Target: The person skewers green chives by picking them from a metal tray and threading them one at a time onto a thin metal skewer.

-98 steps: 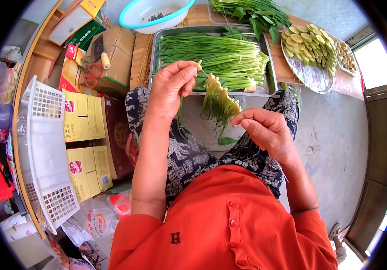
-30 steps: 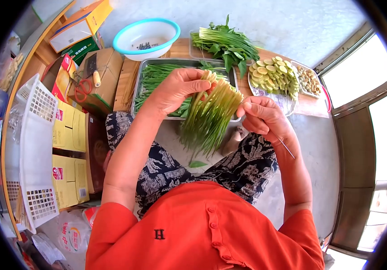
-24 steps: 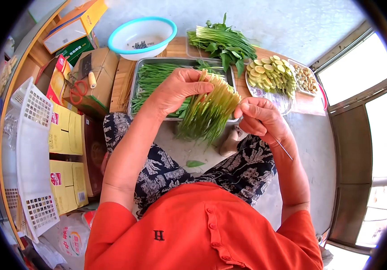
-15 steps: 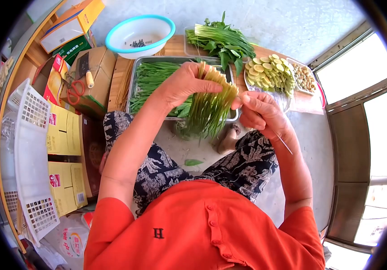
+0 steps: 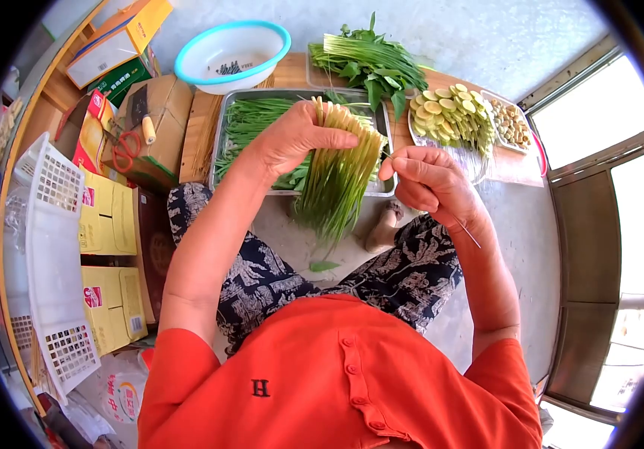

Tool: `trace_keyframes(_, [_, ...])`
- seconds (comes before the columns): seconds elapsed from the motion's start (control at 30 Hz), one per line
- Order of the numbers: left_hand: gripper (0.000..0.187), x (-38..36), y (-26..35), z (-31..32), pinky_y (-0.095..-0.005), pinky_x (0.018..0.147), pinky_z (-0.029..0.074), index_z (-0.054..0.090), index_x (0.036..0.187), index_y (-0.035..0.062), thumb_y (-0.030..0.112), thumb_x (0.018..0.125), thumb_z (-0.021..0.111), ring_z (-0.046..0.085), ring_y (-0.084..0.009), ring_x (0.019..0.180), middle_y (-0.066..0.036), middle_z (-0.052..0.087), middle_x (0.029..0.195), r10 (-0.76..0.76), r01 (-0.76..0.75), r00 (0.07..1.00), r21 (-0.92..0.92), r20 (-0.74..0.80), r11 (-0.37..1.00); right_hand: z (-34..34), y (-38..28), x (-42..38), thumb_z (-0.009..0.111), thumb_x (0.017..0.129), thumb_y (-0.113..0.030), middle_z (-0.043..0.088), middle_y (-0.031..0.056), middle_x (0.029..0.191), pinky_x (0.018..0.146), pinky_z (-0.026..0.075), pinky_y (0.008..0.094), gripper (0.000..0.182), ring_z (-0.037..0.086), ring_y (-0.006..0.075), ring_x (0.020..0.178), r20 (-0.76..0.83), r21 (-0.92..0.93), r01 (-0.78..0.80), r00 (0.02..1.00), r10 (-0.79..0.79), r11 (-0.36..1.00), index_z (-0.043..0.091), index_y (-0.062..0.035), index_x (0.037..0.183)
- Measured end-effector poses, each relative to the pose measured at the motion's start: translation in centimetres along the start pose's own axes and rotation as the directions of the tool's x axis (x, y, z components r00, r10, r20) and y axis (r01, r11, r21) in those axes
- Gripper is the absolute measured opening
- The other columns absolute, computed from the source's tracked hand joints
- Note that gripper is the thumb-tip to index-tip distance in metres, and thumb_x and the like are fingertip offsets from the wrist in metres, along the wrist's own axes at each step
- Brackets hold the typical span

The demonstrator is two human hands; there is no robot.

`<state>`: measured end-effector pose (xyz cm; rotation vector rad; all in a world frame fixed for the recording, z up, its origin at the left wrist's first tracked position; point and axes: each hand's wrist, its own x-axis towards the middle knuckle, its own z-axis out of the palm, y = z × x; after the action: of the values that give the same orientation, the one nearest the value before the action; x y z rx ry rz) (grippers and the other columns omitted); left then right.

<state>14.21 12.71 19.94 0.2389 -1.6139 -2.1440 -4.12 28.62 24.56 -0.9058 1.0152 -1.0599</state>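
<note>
Left hand closed on the pale top ends of a row of green stalks; stalks hang fanned downward over the lap, in front of the metal tray. Right hand closed, pinching a thin skewer; the skewer's rear end sticks out past the wrist, front end points at the stalk row. Fingertips sit just beside the right edge of the row; can't tell if the skewer tip is inside the stalks.

Tray holds more loose green stalks and sits on the wooden tabletop. Behind it: white bowl with blue rim at left, a bunch of leafy greens in the middle. Right of the tray: a plate of skewered sliced pale-green vegetables, then a smaller tray of brownish pieces.

Left of the tabletop: cardboard box with red-handled scissors on top, yellow cartons, white plastic basket. One green leaf lies on the floor between the knees.
</note>
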Motion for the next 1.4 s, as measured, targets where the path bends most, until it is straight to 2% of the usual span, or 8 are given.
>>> trace_keyframes(0.33, [0.019,0.1,-0.7,0.5,-0.0258,0.080,0.045,0.065,0.092,0.0033,0.012,0.078,0.075,0.058,-0.0091,0.083,0.000,0.064,0.088,-0.037,0.031,0.995,-0.074,-0.088,0.997,-0.7,0.9,0.0,0.047,0.098,-0.016,0.034,-0.0067,0.047,0.040,0.023,0.0196,0.026,0.028,0.0031,0.039,-0.046,0.049,-0.001,0.999,0.003,0.999,0.065,0.0017,0.095])
trace_keyframes(0.67, [0.016,-0.1,-2.7,0.9,-0.0256,0.080,0.044,0.069,0.092,0.0031,0.008,0.078,0.075,0.057,-0.0103,0.086,-0.002,0.065,0.093,-0.084,0.085,0.996,-0.071,0.018,0.994,-1.4,3.2,-2.4,0.048,0.098,-0.018,0.035,-0.0059,0.047,0.039,0.022,0.0205,0.025,0.028,0.0033,0.040,-0.040,0.153,-0.039,0.998,0.046,0.987,0.064,0.0017,0.095])
trace_keyframes(0.8, [0.028,0.0,-3.6,0.7,-0.0267,0.083,0.046,0.066,0.102,0.0012,0.018,0.081,0.073,0.059,-0.0127,0.090,-0.004,0.064,0.097,-0.154,0.151,0.976,0.028,0.154,0.988,-1.4,4.8,-5.2,0.050,0.097,-0.017,0.036,-0.0057,0.047,0.039,0.023,0.0202,0.024,0.029,0.0035,0.039,-0.104,0.199,-0.049,0.992,0.070,0.979,0.064,0.0022,0.094])
trace_keyframes(0.93, [0.034,1.5,-5.7,-4.2,-0.0269,0.080,0.050,0.061,0.111,0.0012,0.027,0.088,0.065,0.062,-0.0139,0.089,-0.005,0.064,0.095,-0.019,0.008,0.993,-0.093,-0.117,0.996,-2.4,7.0,-8.1,0.049,0.097,-0.015,0.036,-0.0054,0.046,0.040,0.023,0.0202,0.023,0.029,0.0034,0.039,-0.160,0.274,-0.010,0.986,0.055,0.962,0.063,0.0028,0.093])
trace_keyframes(1.0, [0.024,2.9,-7.2,-5.9,-0.0235,0.074,0.049,0.064,0.105,0.0018,0.020,0.090,0.063,0.062,-0.0111,0.083,-0.003,0.066,0.091,-0.028,0.083,0.946,0.157,-0.323,0.984,-2.4,7.8,-9.1,0.048,0.097,-0.013,0.036,-0.0045,0.044,0.039,0.023,0.0216,0.023,0.029,0.0043,0.038,-0.206,0.272,-0.001,0.977,0.059,0.962,0.061,0.0041,0.090])
trace_keyframes(1.2, [0.013,8.9,-16.6,-7.9,-0.0238,0.060,0.047,0.070,0.087,0.0027,0.015,0.082,0.067,0.060,-0.0066,0.064,-0.003,0.066,0.070,0.108,0.178,0.922,0.656,-0.372,0.734,-3.6,9.9,-10.9,0.048,0.097,-0.013,0.035,-0.0045,0.044,0.040,0.024,0.0216,0.022,0.029,0.0044,0.038,-0.262,0.369,-0.008,0.958,0.112,0.930,0.062,0.0030,0.091])
trace_keyframes(1.33, [0.009,11.1,-18.7,-6.4,-0.0317,0.065,0.050,0.071,0.082,0.0091,0.015,0.077,0.068,0.065,-0.0226,0.069,-0.008,0.067,0.078,0.263,0.133,0.920,0.863,-0.291,0.487,-4.5,10.3,-11.5,0.048,0.097,-0.013,0.035,-0.0049,0.046,0.040,0.023,0.0205,0.022,0.028,0.0037,0.039,-0.287,0.400,0.044,0.955,0.079,0.915,0.062,0.0026,0.092])
trace_keyframes(1.4, [0.007,11.6,-19.3,-6.2,-0.0352,0.069,0.050,0.070,0.082,0.0113,0.015,0.076,0.069,0.064,-0.0254,0.079,-0.007,0.065,0.084,0.194,0.223,0.927,0.887,-0.321,0.406,-4.7,10.7,-11.7,0.047,0.097,-0.012,0.036,-0.0049,0.046,0.040,0.023,0.0204,0.022,0.028,0.0036,0.039,-0.304,0.422,0.064,0.950,0.074,0.905,0.062,0.0024,0.092])
